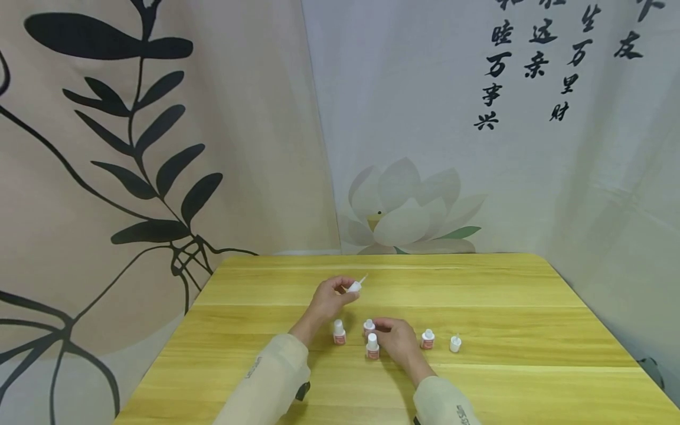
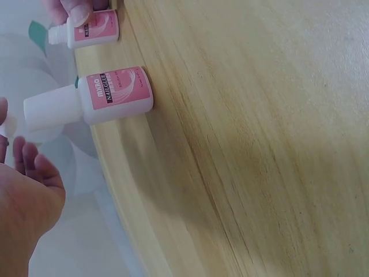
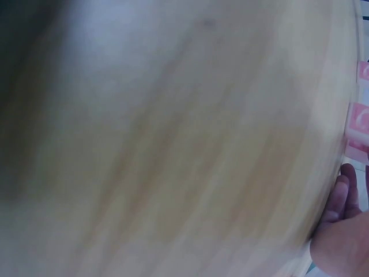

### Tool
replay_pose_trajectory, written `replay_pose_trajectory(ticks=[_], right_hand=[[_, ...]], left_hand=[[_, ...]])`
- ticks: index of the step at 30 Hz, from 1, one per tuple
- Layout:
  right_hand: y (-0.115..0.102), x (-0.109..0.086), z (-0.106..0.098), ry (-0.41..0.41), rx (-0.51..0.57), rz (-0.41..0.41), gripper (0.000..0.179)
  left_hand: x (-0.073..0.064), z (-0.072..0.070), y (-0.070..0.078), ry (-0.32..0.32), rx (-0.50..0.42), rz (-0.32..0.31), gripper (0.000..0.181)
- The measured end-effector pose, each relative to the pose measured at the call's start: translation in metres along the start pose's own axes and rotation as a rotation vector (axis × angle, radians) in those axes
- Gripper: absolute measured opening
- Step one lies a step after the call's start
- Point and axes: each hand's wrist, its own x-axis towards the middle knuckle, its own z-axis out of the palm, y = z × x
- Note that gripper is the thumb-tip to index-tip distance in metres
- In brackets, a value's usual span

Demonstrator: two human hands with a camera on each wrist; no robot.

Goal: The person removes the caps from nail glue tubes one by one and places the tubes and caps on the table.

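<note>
In the head view my left hand (image 1: 328, 301) pinches a white brush cap (image 1: 354, 287), its thin stem pointing up and to the right. My right hand (image 1: 397, 339) holds a small nail glue bottle (image 1: 369, 328) by its side on the table. The left wrist view shows that pink-labelled bottle (image 2: 97, 30) with its narrow white neck uncovered. Just in front of it stands a capped nail glue bottle (image 1: 372, 347). Nearest my left forearm is another capped bottle (image 1: 339, 332). The right wrist view is blurred, with my right hand (image 3: 340, 231) at its edge.
To the right of my right hand stand another pink-labelled bottle (image 1: 427, 339) and a small white piece (image 1: 455, 343) with a thin tip. All rest on a yellow wooden table (image 1: 504, 389). A printed cloth (image 1: 265, 147) hangs behind the far edge.
</note>
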Motion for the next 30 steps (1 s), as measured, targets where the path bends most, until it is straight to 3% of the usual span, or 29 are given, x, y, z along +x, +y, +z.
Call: replay_pose_trajectory(ticks=[4,30], right_hand=[[-0.0002,0.0000,0.0002,-0.003,-0.001,0.005,0.023],[-0.0016,-0.0004,-0.0001,-0.002,0.000,-0.001,0.022]], left_hand=[[0.0005,-0.0008,-0.0011,0.023,0.010,0.011,0.023],[-0.0016,-0.0028,-0.0031,0.001,-0.009,0.002,0.018]])
